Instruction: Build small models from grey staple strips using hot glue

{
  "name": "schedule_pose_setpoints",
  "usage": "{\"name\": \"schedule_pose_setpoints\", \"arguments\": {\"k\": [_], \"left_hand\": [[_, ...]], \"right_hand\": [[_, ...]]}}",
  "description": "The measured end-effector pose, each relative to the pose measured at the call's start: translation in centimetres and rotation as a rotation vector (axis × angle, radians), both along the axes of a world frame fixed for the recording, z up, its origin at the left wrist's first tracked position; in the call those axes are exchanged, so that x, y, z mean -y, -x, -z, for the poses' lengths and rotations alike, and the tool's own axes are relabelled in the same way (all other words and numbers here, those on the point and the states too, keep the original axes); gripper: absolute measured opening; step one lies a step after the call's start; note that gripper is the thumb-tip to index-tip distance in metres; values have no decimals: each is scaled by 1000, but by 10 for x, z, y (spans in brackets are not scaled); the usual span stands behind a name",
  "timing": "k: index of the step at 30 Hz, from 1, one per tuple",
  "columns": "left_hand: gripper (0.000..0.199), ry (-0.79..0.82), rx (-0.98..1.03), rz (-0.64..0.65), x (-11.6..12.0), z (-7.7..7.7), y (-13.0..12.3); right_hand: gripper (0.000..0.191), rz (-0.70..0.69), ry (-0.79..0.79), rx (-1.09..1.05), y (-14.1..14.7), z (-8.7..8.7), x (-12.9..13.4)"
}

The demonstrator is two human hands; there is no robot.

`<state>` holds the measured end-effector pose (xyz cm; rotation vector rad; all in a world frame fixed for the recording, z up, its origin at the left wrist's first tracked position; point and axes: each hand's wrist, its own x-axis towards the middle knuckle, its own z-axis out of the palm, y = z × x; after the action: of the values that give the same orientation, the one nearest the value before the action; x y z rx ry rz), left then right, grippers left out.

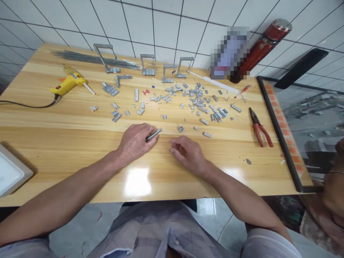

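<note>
My left hand [138, 139] rests on the wooden table, closed round a thin grey metal strip [154, 134] whose end sticks out past the fingers. To its right, my right hand [189, 154] lies with loosely curled fingers, a gap between thumb and forefinger, and nothing visible in it. Beyond both hands many short grey metal pieces [197, 95] are scattered, some in small stacks. A small metal cluster [181, 129] sits just ahead of my right hand. Farther back stand several little grey angled frames on flat bases, one of them a tall frame [103, 59] at the left.
A yellow glue gun [68, 84] with a cord lies at the left, near a bundle of thin grey rods [88, 59]. Red-handled pliers [260, 129] lie at the right beside a black-edged panel [285, 132]. A white box [12, 172] sits at the left edge. Another person's arm shows far right.
</note>
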<state>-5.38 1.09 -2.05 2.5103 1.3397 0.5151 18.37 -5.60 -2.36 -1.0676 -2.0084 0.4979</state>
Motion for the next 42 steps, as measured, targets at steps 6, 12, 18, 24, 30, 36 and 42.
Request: {"name": "schedule_pose_setpoints", "arguments": {"k": [6, 12, 18, 24, 30, 36, 42], "left_hand": [[19, -20, 67, 22, -2, 6, 4], [20, -32, 62, 42, -1, 4, 4], [20, -23, 55, 57, 0, 0, 4], [19, -25, 64, 66, 0, 2, 4], [19, 43, 39, 41, -1, 3, 5], [19, 62, 35, 40, -1, 1, 4], [20, 62, 53, 31, -1, 2, 5]], "right_hand": [[15, -13, 14, 29, 2, 2, 1], [12, -20, 32, 44, 3, 0, 1], [12, -27, 6, 26, 5, 0, 1], [13, -46, 55, 33, 8, 1, 3], [13, -76, 72, 17, 8, 1, 4], [9, 81, 92, -82, -2, -18, -2], [12, 645, 80, -115, -89, -65, -28]]}}
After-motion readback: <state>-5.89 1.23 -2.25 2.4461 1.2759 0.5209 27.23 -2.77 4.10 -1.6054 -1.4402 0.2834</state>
